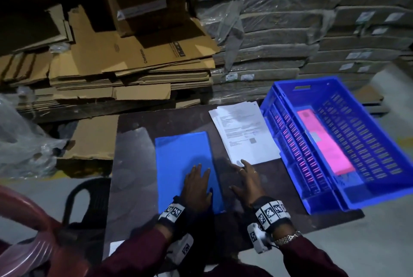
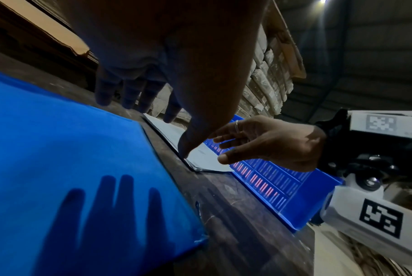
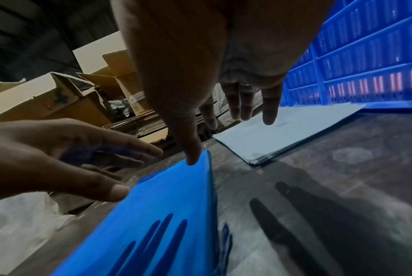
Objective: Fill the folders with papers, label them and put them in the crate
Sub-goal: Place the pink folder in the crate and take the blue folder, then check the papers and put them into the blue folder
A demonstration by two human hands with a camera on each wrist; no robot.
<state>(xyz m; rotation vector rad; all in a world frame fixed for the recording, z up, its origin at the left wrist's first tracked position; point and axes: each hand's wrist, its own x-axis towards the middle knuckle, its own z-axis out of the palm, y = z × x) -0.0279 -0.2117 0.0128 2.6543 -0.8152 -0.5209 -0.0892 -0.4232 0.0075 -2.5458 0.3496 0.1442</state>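
Top centre of the frame, the left hand (image 2: 167,61) hovers with straight, spread fingers above a flat bright blue plastic folder (image 2: 65,155), casting its shadow on it at lower left. The folder lies on the dark worn bench (image 2: 242,224). At centre, a stack of white papers (image 2: 200,158) lies beside a blue slotted plastic crate (image 2: 278,194). The right hand (image 2: 268,143), fingers extended, reaches over the papers from the right.

Print on papers (image 1: 244,133) too blurred to read; pink folder (image 1: 324,140) label illegible; blue folder (image 1: 187,165) near end hidden under left hand (image 1: 197,187).
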